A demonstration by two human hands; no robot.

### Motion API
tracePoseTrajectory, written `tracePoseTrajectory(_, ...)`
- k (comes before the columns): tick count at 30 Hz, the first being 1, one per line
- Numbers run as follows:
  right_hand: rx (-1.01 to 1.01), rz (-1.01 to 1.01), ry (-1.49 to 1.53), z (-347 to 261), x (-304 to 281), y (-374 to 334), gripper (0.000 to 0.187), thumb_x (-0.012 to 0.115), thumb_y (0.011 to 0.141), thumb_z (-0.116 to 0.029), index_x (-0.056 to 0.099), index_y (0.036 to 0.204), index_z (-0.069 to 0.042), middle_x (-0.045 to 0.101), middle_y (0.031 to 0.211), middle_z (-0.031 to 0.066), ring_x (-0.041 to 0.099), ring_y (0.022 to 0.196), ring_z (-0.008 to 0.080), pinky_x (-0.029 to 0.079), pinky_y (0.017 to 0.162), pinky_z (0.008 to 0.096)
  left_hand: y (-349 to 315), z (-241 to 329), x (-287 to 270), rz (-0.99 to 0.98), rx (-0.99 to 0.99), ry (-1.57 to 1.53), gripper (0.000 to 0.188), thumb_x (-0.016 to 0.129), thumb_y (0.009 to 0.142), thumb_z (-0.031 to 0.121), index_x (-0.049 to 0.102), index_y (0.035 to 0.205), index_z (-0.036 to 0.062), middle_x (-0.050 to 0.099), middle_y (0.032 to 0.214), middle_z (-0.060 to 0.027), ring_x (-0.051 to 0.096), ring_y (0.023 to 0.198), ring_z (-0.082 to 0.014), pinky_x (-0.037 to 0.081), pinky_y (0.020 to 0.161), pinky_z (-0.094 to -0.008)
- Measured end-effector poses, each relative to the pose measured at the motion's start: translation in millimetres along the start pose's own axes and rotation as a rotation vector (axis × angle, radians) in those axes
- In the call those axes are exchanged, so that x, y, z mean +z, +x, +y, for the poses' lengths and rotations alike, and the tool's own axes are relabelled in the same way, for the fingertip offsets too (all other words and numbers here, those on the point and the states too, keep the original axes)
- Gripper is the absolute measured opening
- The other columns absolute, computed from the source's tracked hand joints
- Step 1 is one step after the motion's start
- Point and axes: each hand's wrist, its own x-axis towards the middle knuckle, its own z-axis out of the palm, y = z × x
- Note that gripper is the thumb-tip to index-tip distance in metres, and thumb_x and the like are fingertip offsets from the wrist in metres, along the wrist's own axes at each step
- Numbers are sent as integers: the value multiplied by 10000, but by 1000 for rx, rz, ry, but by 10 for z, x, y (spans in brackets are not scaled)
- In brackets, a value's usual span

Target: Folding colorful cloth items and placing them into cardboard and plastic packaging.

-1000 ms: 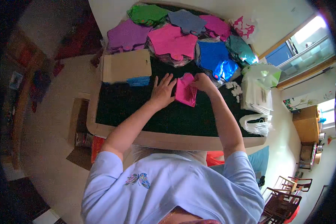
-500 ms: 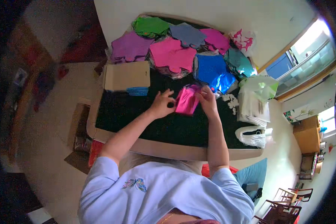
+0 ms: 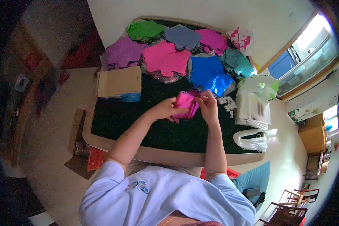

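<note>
A shiny pink folded foil sheet (image 3: 186, 101) is held up over the middle of the dark tabletop. My left hand (image 3: 164, 109) grips its lower left side, the thumb lying across the front and the fingers behind. At the upper right corner, my right hand (image 3: 209, 107) pinches the foil between thumb and fingertips. Just beyond the hands lies a stack of blue foil sheets (image 3: 206, 71), its near corner shiny. A stack of bright pink sheets with cut-out edges (image 3: 165, 57) sits farther back to the left.
Purple (image 3: 124, 52), green (image 3: 145, 30), grey-blue (image 3: 182, 36), magenta (image 3: 213, 39) and teal stacks (image 3: 237, 63) line the far side. A tan cardboard piece (image 3: 119, 82) lies over blue sheets at left. Small white pieces (image 3: 229, 104), clear bags (image 3: 252, 111) and a white ribbon bundle (image 3: 250, 142) are at right.
My left hand has closed on the pink foil's left side, where its fingers were spread beside it. The right hand keeps its pinch. The view has shifted slightly.
</note>
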Motion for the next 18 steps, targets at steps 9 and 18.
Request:
tracePoseTrajectory(9,110,51,-43,-114,-78,-22,166,563,820,36,425,817,-57,405,657,-39,384,617,48,319,534,201,72,-174,50,-220,-109,-151,363,571,858,329,593,1031,11,648,891,-129,656,688,-209,524,597,-291)
tracePoseTrajectory(18,257,152,205,-237,205,-3,74,535,878,-74,485,909,-28,580,824,48,565,758,118,469,635,263,70,-2,-15,281,44,61,325,596,846,321,644,925,10,648,845,-23,576,735,-90,441,674,-261)
